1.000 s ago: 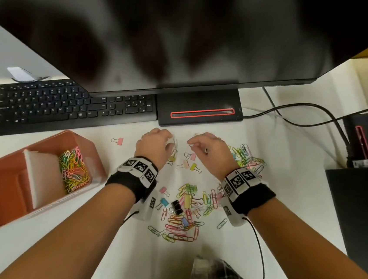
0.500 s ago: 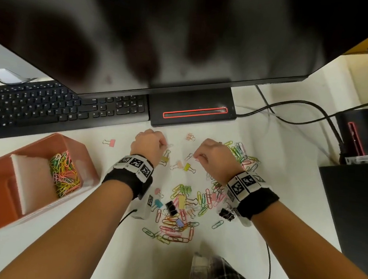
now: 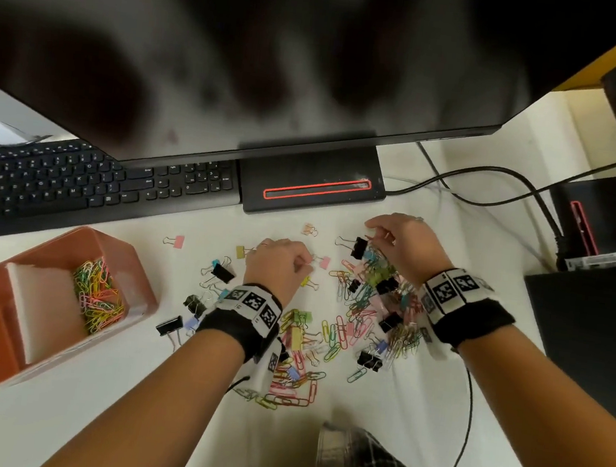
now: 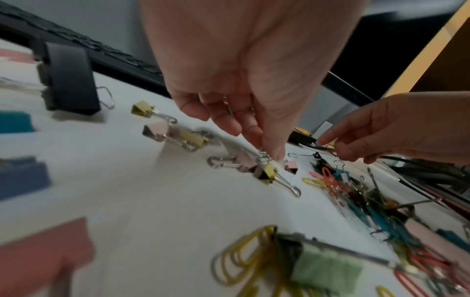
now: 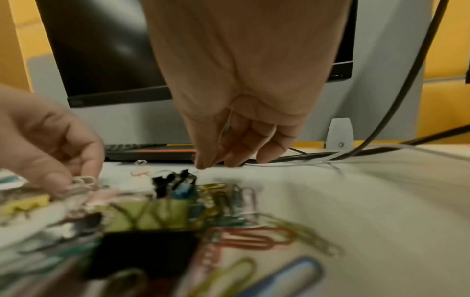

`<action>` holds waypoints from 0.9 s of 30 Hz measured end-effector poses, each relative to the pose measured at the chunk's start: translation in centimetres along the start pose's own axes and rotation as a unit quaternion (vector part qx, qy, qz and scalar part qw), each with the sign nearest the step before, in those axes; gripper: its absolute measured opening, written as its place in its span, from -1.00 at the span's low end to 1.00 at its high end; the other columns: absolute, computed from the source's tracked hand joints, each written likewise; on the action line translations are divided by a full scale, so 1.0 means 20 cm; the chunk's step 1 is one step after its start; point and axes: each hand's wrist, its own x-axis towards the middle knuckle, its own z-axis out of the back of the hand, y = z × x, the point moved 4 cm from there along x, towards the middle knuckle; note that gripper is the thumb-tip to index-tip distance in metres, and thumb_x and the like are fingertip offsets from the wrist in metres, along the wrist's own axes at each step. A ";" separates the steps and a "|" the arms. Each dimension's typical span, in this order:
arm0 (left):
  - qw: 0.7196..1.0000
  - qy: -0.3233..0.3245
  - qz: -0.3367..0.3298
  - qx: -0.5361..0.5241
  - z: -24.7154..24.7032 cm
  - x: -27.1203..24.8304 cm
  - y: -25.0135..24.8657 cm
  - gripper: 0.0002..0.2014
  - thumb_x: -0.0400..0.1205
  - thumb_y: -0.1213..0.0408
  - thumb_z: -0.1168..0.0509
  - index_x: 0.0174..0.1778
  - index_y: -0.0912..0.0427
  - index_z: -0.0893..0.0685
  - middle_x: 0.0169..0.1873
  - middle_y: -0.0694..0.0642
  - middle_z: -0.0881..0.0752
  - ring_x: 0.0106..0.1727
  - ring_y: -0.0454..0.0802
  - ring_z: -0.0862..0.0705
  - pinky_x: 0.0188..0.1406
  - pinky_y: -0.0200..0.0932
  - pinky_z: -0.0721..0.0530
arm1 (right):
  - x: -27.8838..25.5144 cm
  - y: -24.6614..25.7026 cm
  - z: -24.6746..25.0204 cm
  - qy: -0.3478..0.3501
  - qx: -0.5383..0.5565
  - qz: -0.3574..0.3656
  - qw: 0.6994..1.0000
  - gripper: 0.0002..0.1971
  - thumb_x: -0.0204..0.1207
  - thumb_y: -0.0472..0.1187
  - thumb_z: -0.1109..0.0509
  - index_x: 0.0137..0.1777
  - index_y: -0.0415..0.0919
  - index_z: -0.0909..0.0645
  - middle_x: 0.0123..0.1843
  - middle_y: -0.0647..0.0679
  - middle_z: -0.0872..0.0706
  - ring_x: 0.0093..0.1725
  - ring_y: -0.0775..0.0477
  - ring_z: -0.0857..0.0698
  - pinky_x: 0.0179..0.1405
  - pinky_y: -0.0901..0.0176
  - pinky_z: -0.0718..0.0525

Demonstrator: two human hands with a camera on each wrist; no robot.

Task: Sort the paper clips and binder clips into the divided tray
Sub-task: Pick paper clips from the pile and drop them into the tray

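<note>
An orange divided tray [image 3: 50, 244] stands at the left, with colourful paper clips [image 3: 98, 295] in its right compartment beside a white divider [image 3: 26, 298]. Mixed paper clips and binder clips [image 3: 367, 304] lie scattered on the white desk in front of me. My left hand [image 3: 308, 265] [image 4: 265, 155] pinches the wire handle of a pink binder clip [image 3: 324, 261] [image 4: 291, 166] that lies on the desk. My right hand [image 3: 371, 232] [image 5: 208, 162] hovers just above a black binder clip [image 3: 358, 246] [image 5: 175, 180], fingertips pinched on a small paper clip [image 4: 333, 148].
A black keyboard [image 3: 75, 186] and the monitor base [image 3: 311, 191] lie just beyond the clips, under the monitor [image 3: 279, 59]. Cables [image 3: 494, 184] run at the back right. A black box [image 3: 592, 339] stands at the right. Several binder clips [image 3: 193, 301] lie between tray and left wrist.
My right hand has moved away from me and to the right, over the far end of the pile. The left hand shifted right onto the pink clip. More binder clips show by the left wrist.
</note>
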 end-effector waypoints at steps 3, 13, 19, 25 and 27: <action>1.000 0.002 0.021 0.019 -0.01 0.02 -0.02 -0.84 0.57 0.13 -0.28 0.05 -0.04 -0.61 -0.24 -0.12 -0.68 0.06 0.02 -0.55 0.13 0.00 -0.46 | 0.04 -0.04 0.00 0.067 -0.079 0.020 0.994 -0.72 0.58 -0.21 -0.24 0.23 -0.01 -0.64 0.07 -0.04 -0.77 0.06 -0.08 -0.65 0.16 -0.02 -0.57; 0.997 0.000 0.008 0.082 0.00 0.08 -0.04 -0.87 0.61 0.13 -0.22 -0.04 -0.01 -0.66 -0.04 -0.02 -0.69 0.09 0.05 -0.57 0.09 -0.01 -0.47 | 0.09 -0.03 -0.03 0.110 -0.059 0.015 0.992 -0.89 0.48 -0.21 -0.39 -0.07 -0.18 -0.72 0.04 -0.09 -0.66 0.09 -0.09 -0.58 0.07 0.09 -0.58; 1.000 -0.010 0.001 0.005 -0.04 0.10 -0.06 -0.76 0.58 0.08 -0.30 0.16 -0.04 -0.57 -0.21 -0.12 -0.66 0.00 0.01 -0.62 0.15 0.06 -0.60 | 0.08 -0.07 -0.01 0.116 0.016 -0.020 0.993 -0.86 0.49 -0.24 -0.38 0.01 -0.15 -0.70 -0.06 -0.04 -0.77 -0.10 0.09 -0.63 0.06 0.20 -0.64; 0.998 -0.039 -0.019 0.050 -0.05 0.12 -0.12 -0.85 0.61 0.14 -0.25 0.05 -0.01 -0.65 -0.05 0.02 -0.69 0.06 0.09 -0.60 0.07 0.02 -0.60 | 0.02 -0.17 0.14 0.034 0.083 -0.061 0.994 -0.79 0.47 -0.23 -0.41 0.10 -0.09 -0.66 -0.17 0.08 -0.69 -0.14 0.06 -0.66 -0.03 0.21 -0.65; 0.997 -0.040 -0.009 0.067 -0.05 0.13 -0.14 -0.85 0.62 0.14 -0.21 -0.01 0.00 -0.68 -0.01 0.02 -0.68 0.08 0.10 -0.58 0.05 0.01 -0.57 | -0.03 -0.21 0.13 0.064 0.080 -0.084 0.991 -0.75 0.46 -0.21 -0.44 0.14 -0.09 -0.62 -0.21 0.08 -0.68 -0.19 0.06 -0.66 -0.11 0.23 -0.63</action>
